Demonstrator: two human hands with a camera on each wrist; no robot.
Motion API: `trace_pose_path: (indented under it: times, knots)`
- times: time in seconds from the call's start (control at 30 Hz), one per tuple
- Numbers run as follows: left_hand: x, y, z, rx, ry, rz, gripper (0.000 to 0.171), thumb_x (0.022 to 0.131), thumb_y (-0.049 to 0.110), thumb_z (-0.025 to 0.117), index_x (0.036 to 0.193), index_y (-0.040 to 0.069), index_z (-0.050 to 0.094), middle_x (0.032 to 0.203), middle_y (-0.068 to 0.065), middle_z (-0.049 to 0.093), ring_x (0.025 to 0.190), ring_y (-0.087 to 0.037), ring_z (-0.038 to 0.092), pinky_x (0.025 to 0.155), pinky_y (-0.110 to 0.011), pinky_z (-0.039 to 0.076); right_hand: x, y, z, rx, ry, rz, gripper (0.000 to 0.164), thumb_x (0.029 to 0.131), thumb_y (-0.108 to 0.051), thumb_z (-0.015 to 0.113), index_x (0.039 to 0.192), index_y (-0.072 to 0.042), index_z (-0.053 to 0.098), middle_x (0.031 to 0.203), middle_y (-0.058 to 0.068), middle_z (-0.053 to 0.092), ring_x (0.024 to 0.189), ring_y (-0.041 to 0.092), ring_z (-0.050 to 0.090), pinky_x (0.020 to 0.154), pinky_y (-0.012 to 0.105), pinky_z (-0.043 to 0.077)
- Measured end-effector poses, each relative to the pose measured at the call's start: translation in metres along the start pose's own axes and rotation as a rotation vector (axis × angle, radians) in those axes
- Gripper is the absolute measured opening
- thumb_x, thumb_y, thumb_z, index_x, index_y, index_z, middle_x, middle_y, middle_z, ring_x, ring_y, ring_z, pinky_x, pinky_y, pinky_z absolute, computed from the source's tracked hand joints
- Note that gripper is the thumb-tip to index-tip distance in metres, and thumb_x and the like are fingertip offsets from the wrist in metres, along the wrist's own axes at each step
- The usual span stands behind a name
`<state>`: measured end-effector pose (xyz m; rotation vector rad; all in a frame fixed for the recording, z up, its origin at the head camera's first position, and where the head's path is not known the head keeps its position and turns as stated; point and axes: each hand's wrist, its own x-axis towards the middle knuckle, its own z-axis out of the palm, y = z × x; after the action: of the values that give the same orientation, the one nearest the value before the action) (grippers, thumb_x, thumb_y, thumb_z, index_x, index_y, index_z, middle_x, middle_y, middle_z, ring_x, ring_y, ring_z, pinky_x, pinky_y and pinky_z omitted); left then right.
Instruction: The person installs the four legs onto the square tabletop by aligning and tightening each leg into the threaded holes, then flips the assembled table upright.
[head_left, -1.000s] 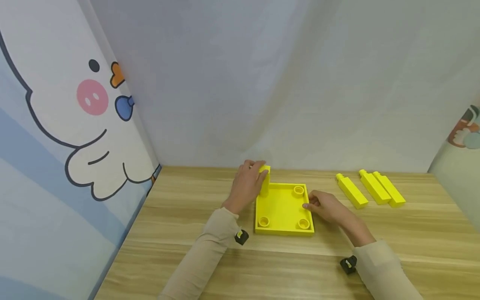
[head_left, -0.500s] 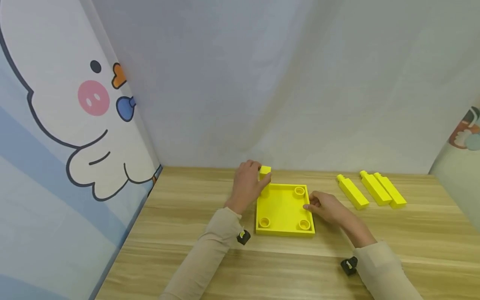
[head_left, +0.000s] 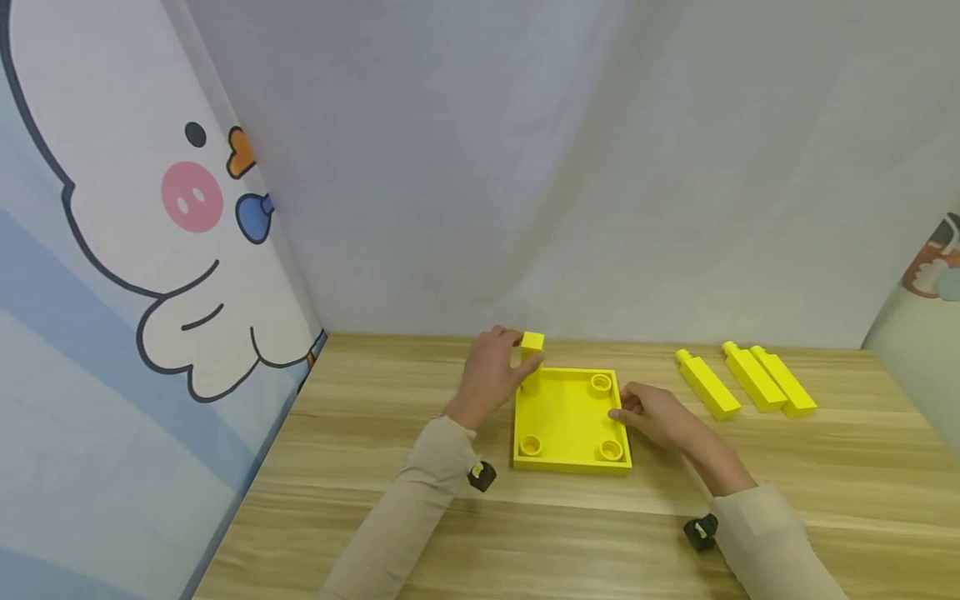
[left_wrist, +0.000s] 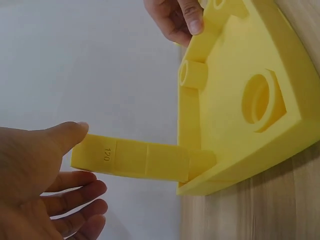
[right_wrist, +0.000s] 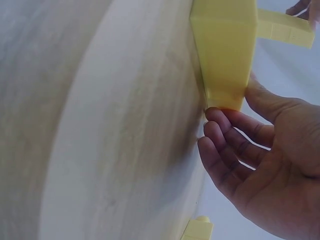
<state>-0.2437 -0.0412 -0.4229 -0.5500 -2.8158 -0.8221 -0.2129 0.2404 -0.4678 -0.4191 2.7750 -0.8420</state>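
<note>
A square yellow tray-like base [head_left: 567, 421] with raised walls and round corner sockets lies on the table. A square yellow post [head_left: 532, 343], marked "120" in the left wrist view, stands upright at its far left corner, its round end in the socket there. My left hand [head_left: 489, 371] holds the post near its top, thumb on one side and index finger on the other; the remaining fingers are spread apart from it. My right hand [head_left: 654, 412] grips the base's right wall, thumb on the rim and fingers outside.
Three more yellow posts, the nearest a loose post [head_left: 708, 387], lie to the right on the wooden table [head_left: 375, 400], round ends pointing away. A pale curtain [head_left: 570, 167] hangs behind the table, and a printed cartoon cloth [head_left: 112, 208] borders its left side.
My left fingers have slid off the top of the post, baring its square end, and the thumb now reaches across its near side. The right hand keeps its hold on the base.
</note>
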Motion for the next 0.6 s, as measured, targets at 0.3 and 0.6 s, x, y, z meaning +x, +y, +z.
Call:
trace_pose_path:
  times: [0.3,0.6]
  knots:
    - [-0.015,-0.018,0.006,-0.08,-0.156,-0.086,0.046,0.097,0.029,0.069,0.127,-0.006,0.065,0.125,-0.022,0.068,0.117,-0.036,0.063,0.1,-0.048,0.053,0.0,0.002,0.001,0.005,0.005,-0.014,0.026,0.1,-0.024,0.066,0.105,0.001,0.063,0.099,0.014,0.069,0.09,0.022,0.063,0.081,0.04,0.053]
    - [-0.031,-0.034,0.019,-0.058,-0.261,-0.108,0.041,0.097,0.03,0.068,0.122,-0.003,0.069,0.117,-0.02,0.071,0.107,-0.033,0.067,0.096,-0.048,0.054,0.0,0.003,0.002,0.013,0.008,-0.013,0.027,0.1,-0.025,0.065,0.107,0.001,0.063,0.1,0.014,0.069,0.091,0.021,0.063,0.082,0.039,0.053]
